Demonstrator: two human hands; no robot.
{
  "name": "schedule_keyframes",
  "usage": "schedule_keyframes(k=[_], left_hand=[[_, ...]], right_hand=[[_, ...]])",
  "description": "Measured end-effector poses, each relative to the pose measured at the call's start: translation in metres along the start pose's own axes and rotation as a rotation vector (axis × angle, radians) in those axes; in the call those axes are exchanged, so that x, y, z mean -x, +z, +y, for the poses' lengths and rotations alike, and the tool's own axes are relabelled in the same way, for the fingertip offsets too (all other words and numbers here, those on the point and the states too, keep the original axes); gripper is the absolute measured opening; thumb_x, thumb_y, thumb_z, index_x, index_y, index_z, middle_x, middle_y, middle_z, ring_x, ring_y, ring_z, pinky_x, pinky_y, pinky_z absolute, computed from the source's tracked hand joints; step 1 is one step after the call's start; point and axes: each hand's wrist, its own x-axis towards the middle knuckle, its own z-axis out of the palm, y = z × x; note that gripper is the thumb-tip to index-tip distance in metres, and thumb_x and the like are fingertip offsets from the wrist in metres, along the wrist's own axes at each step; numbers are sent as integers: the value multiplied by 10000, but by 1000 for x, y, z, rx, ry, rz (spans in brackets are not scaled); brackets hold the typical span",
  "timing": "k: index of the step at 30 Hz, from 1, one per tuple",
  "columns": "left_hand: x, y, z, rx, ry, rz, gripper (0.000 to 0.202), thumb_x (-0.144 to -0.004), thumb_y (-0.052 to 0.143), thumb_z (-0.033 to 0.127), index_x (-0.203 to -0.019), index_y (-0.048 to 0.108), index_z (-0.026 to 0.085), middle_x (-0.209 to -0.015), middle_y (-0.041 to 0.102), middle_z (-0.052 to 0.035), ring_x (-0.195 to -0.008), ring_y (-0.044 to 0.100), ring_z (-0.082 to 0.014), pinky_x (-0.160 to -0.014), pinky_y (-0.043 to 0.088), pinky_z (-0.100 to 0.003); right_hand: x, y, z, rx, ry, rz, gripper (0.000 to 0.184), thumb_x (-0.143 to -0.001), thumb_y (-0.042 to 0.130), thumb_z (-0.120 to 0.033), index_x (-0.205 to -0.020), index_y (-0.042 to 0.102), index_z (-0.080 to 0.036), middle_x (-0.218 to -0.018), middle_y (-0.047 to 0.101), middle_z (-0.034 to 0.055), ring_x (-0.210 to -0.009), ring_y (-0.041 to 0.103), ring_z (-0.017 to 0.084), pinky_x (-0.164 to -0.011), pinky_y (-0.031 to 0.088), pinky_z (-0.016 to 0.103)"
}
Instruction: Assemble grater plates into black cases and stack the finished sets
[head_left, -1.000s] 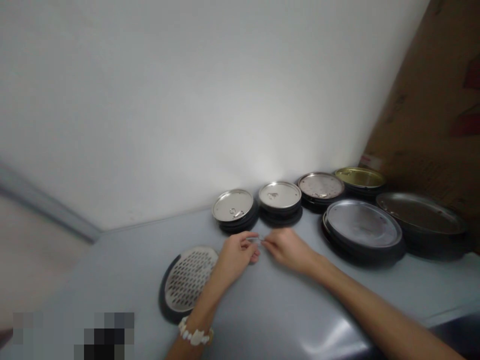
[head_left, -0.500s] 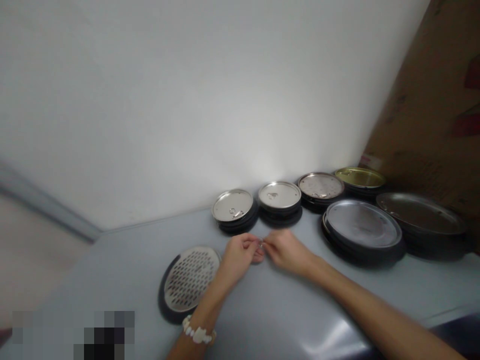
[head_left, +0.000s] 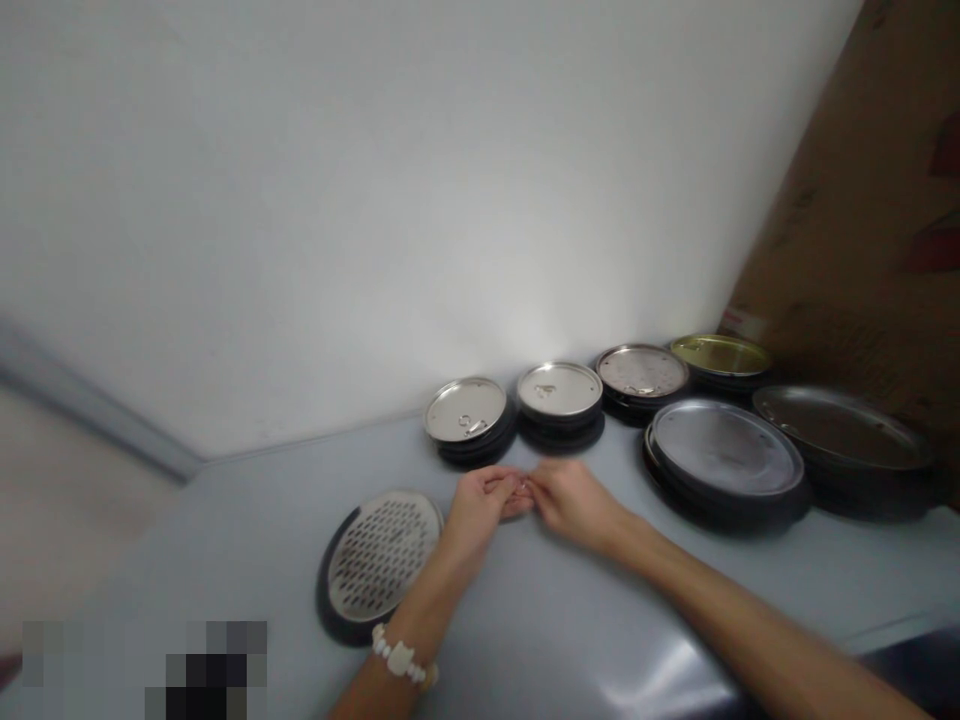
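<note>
My left hand [head_left: 487, 503] and my right hand [head_left: 568, 500] meet over the grey table, their fingertips pinched together. Between them is a small shiny metal piece [head_left: 523, 485], mostly covered by the fingers, so its kind does not show. A white beaded bracelet [head_left: 403, 657] circles my left wrist. Beside the left forearm lies a round plate with slotted holes [head_left: 386, 555] on a black base. Just behind the hands stand two round silver-lidded pieces on black bases, one on the left [head_left: 466, 410] with a ring and small metal bits on top, one on the right [head_left: 559, 390] with a small metal bit.
Farther right are a reddish-silver round lid [head_left: 643, 370], a gold one [head_left: 720, 354], a larger silver disc [head_left: 726, 448] and a dark disc [head_left: 840, 428]. A white wall [head_left: 375, 200] rises behind the table [head_left: 285, 520]. A brown cardboard box [head_left: 847, 240] stands at the right.
My fingertips have drawn closer around the small metal piece, which shows less now. My left wrist has turned slightly. The round pieces stay where they were.
</note>
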Motion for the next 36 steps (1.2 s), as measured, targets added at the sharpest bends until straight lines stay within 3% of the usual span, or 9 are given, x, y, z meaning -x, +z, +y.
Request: schedule_keyframes(k=[6,15,22,27,31,36], left_hand=[[-1,2,-1,95,-40,0,33,-800,724,67,-774,720,88,-782,739,-77,-648,676,-90,-699,573,-190],[4,14,2,285,-84,98,184,-851,598,-48,-911,631,123,-702,695,-33,-590,649,-67,-642,562,-154],[-5,0,1,163,55,91,209,-761,779,163,-918,643,135,-697,706,-15,-615,660,-86,-673,558,-193],[-5,-11,8,87,107,88,323,-678,829,250,-916,645,132,-773,751,-50,-693,689,-107,-735,539,-211],[-1,-6,10,-7,136,4,297,-658,827,282,-844,634,155,-740,751,-35,-646,670,-108,-669,519,-207],[3,-4,13,-48,137,-19,256,-675,800,287,-865,729,130,-856,773,-85,-772,705,-154,-775,542,-258]], right_hand=[[-1,1,0,25,7,-6,211,-937,492,-108,-837,677,-128,-751,646,61,-635,558,150,-602,330,271],[-3,2,1,9,33,22,165,-909,523,-110,-837,670,-130,-778,650,63,-660,568,155,-607,340,264],[-5,-3,-1,-84,85,109,252,-953,507,-141,-744,649,-149,-724,645,38,-673,574,146,-631,356,248],[-9,-9,0,-442,224,173,399,-953,551,-315,-587,579,-160,-571,553,-23,-566,481,119,-547,302,239],[-11,-10,0,-712,305,109,446,-944,519,-419,-584,570,-161,-509,490,-44,-511,440,105,-501,290,228],[-13,-11,3,-890,341,15,484,-899,543,-531,-591,586,-159,-508,518,-27,-492,449,104,-493,321,223]])
